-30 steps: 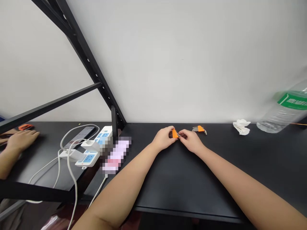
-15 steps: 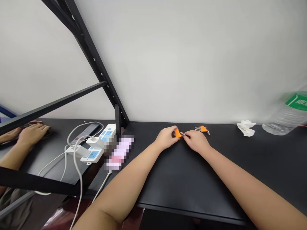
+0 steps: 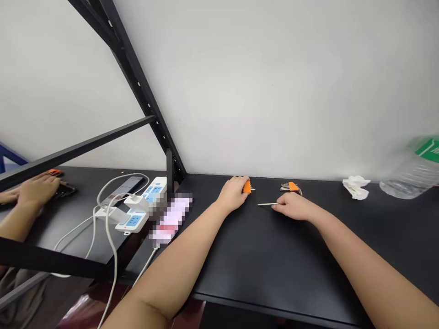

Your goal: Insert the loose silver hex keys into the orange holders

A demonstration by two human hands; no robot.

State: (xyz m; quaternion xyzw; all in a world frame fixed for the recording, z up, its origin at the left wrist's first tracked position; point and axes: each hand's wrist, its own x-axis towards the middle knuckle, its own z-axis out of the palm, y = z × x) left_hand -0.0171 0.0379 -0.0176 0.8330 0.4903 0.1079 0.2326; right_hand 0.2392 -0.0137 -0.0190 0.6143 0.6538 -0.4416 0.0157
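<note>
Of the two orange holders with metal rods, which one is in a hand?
The leftmost orange holder, held by the left hand. The other orange holder lies on the black tabletop just beyond the right hand, which pinches a single rod.

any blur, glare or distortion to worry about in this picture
Head view: the bottle looks smeared near the right edge; head view: mosaic blocks cover the screen beside the power strip; head view: the black tabletop shows a soft sheen; head view: the thin rod in the right hand reads clearly.
</note>
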